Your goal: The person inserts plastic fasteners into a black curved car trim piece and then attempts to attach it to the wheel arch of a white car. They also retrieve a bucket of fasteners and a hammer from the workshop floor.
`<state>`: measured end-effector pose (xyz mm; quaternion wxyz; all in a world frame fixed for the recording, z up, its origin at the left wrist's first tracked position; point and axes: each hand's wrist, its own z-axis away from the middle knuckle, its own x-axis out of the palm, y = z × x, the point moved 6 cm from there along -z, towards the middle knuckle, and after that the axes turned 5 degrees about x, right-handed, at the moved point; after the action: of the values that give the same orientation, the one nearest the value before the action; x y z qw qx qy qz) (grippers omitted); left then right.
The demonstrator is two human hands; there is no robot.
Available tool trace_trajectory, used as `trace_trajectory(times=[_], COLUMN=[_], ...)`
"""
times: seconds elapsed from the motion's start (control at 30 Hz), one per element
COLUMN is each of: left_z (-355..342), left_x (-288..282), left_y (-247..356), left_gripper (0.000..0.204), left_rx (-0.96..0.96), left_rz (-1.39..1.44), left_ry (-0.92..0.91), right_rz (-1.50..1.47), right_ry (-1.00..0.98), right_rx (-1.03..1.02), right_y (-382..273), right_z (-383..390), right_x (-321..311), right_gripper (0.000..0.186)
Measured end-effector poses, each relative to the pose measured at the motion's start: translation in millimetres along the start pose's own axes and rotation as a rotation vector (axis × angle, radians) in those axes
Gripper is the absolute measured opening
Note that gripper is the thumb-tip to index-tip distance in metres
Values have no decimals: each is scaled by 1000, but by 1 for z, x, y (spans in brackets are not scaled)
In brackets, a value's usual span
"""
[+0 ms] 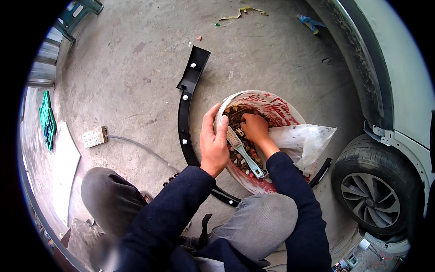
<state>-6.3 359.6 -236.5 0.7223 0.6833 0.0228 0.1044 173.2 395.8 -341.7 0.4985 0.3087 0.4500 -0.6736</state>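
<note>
My left hand (215, 144) holds the near-left rim of a white bucket (280, 109) smeared with red paint, thumb inside and fingers outside. Inside the bucket, my right hand (256, 128) reaches into a heap of small mixed fasteners and clips (237, 117). Its fingers are curled down into the heap, and whatever they pinch is hidden. A pale blue-handled brush (246, 153) lies on the heap between my hands. Over the right side of the rim hangs a clear plastic bag (304, 141), beside my right wrist.
A long curved black trim strip (184, 119) with white clips lies on the concrete, passing behind the bucket. To the right stands a car with its wheel (370, 199). At left are a power strip (94, 137) with a cable, a green case (46, 120) and a white sheet (65, 172).
</note>
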Motion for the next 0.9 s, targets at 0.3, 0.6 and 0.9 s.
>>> trace_trajectory(times=[0.3,0.6,0.9], left_z=[-1,-1,-1], left_x=[2,3,1], left_y=[2,8,3], left_gripper=[43,42,42], left_rx=[1,-15,-9], left_rz=[39,45,30], left_ry=[-15,-28,-27], right_rz=[38,97,65], right_ry=[18,22,59], right_rx=[45,8,30], right_y=[-3,-16,-14], right_z=[-5,-3,-2], right_x=[9,9,15], right_gripper=[17,12,15])
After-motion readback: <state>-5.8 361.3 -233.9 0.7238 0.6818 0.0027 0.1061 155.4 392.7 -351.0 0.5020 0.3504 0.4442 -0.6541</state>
